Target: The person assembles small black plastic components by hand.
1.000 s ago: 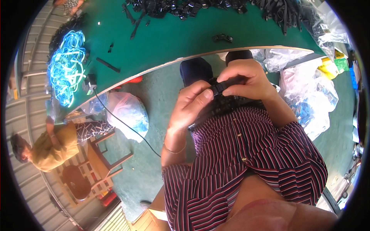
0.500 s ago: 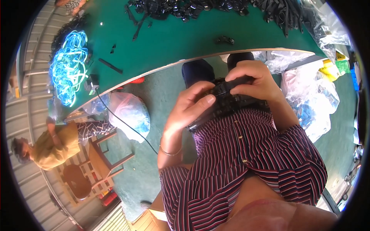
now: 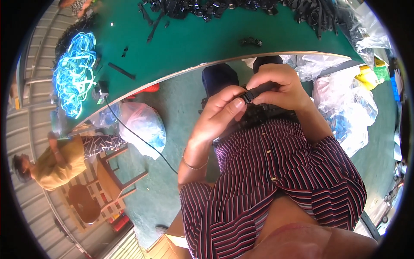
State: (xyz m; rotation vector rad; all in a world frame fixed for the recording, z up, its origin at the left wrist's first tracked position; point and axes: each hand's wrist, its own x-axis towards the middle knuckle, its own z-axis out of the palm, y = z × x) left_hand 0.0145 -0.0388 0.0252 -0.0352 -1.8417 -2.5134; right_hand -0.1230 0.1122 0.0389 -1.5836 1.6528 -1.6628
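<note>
Above my lap, my left hand (image 3: 217, 114) pinches a small black plastic buckle (image 3: 247, 97) between thumb and fingers. My right hand (image 3: 282, 84) is closed on a short black strap (image 3: 264, 88), its end at the buckle; whether it is threaded through, I cannot tell. Beneath both hands, several dark pieces (image 3: 258, 114) lie in my lap, partly hidden by the hands. Just past the table edge ahead sits a small cluster of black parts (image 3: 251, 42).
The green table (image 3: 181, 45) curves ahead, bearing heaped black buckles (image 3: 207, 9), black straps (image 3: 317, 19) and a glowing blue-white tangle (image 3: 76, 73). A black cable (image 3: 136, 137) hangs off its left. Plastic bags (image 3: 340, 108) stand at right. Another person (image 3: 67, 162) is at left.
My left hand has lifted slightly and moved right, bringing the buckle clear of the dark pieces in my lap. The strap in my right hand now meets it.
</note>
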